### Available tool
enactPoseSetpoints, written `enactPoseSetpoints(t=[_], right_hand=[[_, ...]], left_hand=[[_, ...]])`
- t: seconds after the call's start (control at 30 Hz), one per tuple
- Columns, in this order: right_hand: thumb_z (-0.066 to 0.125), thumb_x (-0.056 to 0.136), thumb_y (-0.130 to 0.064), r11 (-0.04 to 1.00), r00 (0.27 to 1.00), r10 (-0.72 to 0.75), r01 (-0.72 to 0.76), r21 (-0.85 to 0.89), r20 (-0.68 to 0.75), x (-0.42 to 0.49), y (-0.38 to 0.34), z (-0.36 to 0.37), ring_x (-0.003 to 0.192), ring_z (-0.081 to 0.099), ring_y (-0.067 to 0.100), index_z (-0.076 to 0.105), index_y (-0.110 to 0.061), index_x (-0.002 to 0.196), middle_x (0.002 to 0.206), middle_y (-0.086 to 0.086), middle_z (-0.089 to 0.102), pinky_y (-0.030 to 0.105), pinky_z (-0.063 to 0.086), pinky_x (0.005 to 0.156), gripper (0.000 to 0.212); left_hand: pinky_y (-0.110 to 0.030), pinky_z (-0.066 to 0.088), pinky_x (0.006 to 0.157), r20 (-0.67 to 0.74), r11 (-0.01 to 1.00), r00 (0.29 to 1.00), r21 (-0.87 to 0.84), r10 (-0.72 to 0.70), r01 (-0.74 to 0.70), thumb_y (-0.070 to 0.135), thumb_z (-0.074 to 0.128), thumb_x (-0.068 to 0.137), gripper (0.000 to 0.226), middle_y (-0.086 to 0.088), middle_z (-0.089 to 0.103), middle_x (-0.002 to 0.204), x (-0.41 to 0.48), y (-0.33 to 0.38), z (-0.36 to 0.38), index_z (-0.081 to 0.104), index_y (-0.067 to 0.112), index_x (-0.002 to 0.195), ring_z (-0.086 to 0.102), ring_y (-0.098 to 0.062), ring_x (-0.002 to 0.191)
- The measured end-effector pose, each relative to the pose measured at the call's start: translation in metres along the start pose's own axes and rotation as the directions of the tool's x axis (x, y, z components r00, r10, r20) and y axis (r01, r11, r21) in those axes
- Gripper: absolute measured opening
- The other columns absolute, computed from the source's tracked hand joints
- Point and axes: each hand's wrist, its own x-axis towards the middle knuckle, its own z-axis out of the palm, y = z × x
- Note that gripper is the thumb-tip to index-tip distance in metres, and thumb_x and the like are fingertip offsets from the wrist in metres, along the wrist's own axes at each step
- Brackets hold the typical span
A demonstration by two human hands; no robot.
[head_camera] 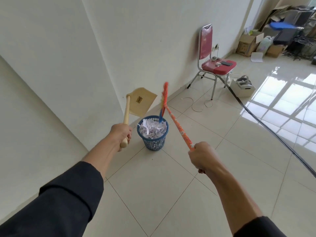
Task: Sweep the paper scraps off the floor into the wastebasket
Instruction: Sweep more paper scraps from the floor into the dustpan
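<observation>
A small blue wastebasket [154, 144] stands on the tiled floor near the wall, heaped with shredded paper scraps [152, 129]. My left hand [121, 133] grips the wooden handle of a cream dustpan [141, 104], which is raised and tilted above and left of the basket. My right hand [201, 155] holds the orange handle of a broom [177, 125]. Its orange and blue bristle head [163, 102] is lifted over the basket's far rim. I see no scraps on the floor tiles around the basket.
A red chair [209, 53] with a phone and a charger on its seat stands by the wall at the back right. A white cable [198, 106] and a black cable [266, 129] lie on the floor. A white box [242, 85] and cardboard boxes [248, 42] sit farther right.
</observation>
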Motion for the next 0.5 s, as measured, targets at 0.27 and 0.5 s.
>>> enactPoseSetpoints(t=[0.27,0.5], right_hand=[[0.044,0.097,-0.011,0.982,0.993,-0.056,0.037,0.184,0.102,-0.030,-0.043,0.069,0.052,0.047,0.019,0.060,-0.003,0.107,0.079,0.011,0.054,0.023,0.037,0.041,0.021],[0.046,0.100,-0.010,0.968,0.939,-0.024,-0.064,0.244,0.343,-0.097,-0.083,0.220,0.043,0.037,0.012,0.055,-0.004,0.093,0.060,0.007,0.047,0.023,0.031,0.040,0.013]], left_hand=[[-0.015,0.031,0.030,0.032,0.944,0.993,-0.309,-0.112,0.116,0.007,0.050,0.100,0.010,0.006,0.044,0.054,-0.031,-0.046,-0.099,0.052,0.010,0.091,0.037,-0.002,0.035],[-0.012,0.028,0.029,-0.017,0.827,0.968,-0.524,-0.250,0.204,0.006,0.046,0.102,0.012,0.007,0.041,0.052,-0.072,-0.175,-0.249,0.049,0.011,0.092,0.036,0.000,0.030]])
